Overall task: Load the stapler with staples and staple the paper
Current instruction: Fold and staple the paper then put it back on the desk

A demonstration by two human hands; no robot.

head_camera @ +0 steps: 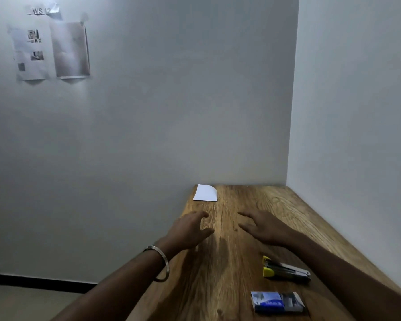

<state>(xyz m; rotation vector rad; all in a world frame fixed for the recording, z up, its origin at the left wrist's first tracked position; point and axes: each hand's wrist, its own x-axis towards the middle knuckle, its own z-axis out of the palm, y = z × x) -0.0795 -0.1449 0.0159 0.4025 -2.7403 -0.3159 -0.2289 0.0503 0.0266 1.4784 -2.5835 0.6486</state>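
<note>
Left hand [190,230] and right hand [263,229] hover over table [229,262], fingers spread, holding nothing. Paper [205,193] beyond them; stapler [285,271] and staple box [277,301] behind right hand.

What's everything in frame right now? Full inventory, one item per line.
Wooden table: 1, brown grain, set into the wall corner.
White sheet of paper: 1, white, far left corner of the table, one corner curled.
Yellow-and-metal stapler: 1, yellow and silver, near right of the table, below the right forearm.
Blue-and-white staple box: 1, blue and white, nearest edge, just in front of the stapler.
Printed sheets taped to wall: 2 or more, grey-white, upper left, under a label reading WS 12.
Metal bangle: 1, silver, left wrist.
Left hand: 1, open, empty, over mid-table.
Right hand: 1, open, empty, over mid-table.
</note>
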